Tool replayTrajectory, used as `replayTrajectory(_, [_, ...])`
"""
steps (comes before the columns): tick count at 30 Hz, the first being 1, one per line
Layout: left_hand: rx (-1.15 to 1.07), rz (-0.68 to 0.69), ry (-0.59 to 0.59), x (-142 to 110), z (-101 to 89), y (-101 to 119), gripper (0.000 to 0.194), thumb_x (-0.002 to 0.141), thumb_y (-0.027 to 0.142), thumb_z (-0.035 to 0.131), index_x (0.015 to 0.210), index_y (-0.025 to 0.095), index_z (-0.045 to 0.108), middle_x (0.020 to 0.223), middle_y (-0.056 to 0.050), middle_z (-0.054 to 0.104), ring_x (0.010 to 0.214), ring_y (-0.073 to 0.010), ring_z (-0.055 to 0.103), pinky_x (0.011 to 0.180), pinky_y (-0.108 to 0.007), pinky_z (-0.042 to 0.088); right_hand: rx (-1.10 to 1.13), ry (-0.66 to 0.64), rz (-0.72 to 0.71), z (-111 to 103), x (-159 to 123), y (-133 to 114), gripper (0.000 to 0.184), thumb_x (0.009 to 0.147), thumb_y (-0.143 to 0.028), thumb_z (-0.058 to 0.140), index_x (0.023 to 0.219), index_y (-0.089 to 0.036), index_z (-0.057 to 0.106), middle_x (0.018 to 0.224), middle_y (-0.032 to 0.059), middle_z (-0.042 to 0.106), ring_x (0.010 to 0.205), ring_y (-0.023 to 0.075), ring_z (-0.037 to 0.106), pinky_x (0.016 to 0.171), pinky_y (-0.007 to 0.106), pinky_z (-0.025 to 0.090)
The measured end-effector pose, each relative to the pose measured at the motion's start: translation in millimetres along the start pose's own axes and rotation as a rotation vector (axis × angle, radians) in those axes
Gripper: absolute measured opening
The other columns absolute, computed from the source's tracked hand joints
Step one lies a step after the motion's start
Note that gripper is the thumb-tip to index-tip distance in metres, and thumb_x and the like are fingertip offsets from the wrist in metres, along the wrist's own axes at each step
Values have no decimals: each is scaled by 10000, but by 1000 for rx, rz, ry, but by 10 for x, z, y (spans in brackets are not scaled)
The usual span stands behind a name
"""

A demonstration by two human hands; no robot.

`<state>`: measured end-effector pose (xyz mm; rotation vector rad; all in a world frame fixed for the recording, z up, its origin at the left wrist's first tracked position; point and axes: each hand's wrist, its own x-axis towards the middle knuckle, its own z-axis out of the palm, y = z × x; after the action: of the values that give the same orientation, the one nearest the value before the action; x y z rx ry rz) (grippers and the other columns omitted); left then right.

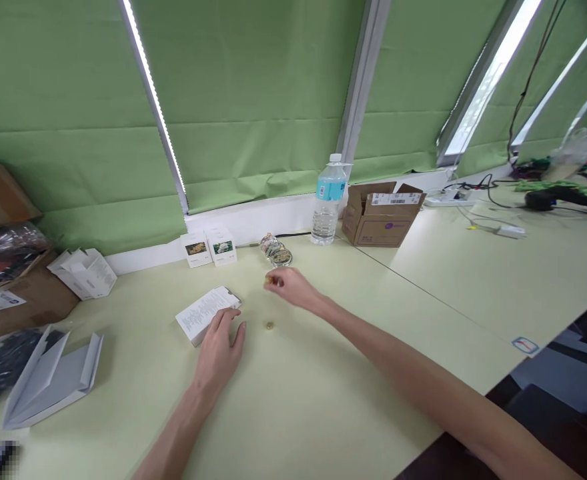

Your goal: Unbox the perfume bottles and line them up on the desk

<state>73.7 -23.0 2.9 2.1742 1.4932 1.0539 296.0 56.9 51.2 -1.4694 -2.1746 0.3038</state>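
At the near left, an unfolded white carton (53, 387) is lying on the pale table (293, 413), its flaps standing up, presumably because nothing is weighing them down. To its right, the left hand (219, 343) is resting with fingers loosely spread and thumb apart, the fingertips lying over the right end of a white box (204, 312); the light contact is probably steadying the box rather than gripping it. The box is lying flat, its printed face turned up. Just right of this hand, a loose gold-coloured piece (269, 326) is sitting alone on the table, within easy reach of both hands. Slightly farther, the right hand (293, 287) is pinching a small gold-coloured item (268, 281) between thumb and fingertips, a grip seemingly suited to so small an object; its exact shape is being hidden by the fingers. Beyond it, shiny rings (276, 251) are leaning in an overlapping row. Farther left, two picture-labelled boxes (209, 247) are standing side by side, while a water bottle (329, 200) and a cardboard box (383, 220) are standing at the far right.
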Motion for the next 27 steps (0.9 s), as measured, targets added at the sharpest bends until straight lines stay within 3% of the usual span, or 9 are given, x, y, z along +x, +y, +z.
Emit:
replayTrajectory(5, [9,-3,4,-2,10,-2,242,920,356,429,1118,257,527,1183,-66,559,1099,-236,564,834,-378,509,-122,81,175,5,230,400,142,829,-210,524,764,-154,637,831,102,655,754,205,577,639,268,356])
replayTrajectory(11, [13,22,7,7,-3,13,229,909,347,442,1093,257,545,1168,-70,576,1092,-239,580,797,-359,517,-153,124,272,213,297,541,121,804,-174,510,820,-163,629,905,119,654,780,210,585,616,257,346])
replayTrajectory(19, [40,40,7,20,-3,14,206,908,323,448,1074,251,548,1159,-64,582,1077,-224,587,833,-357,505,-91,140,343,255,375,602,166,761,-171,499,653,-173,625,628,60,600,621,178,547,560,258,317])
replayTrajectory(27, [30,52,10,8,6,-10,219,922,320,423,1090,244,543,1164,-74,564,1104,-225,564,895,-375,477,-11,97,268,100,37,322,231,846,-301,513,796,-170,697,766,79,680,709,188,596,613,259,366])
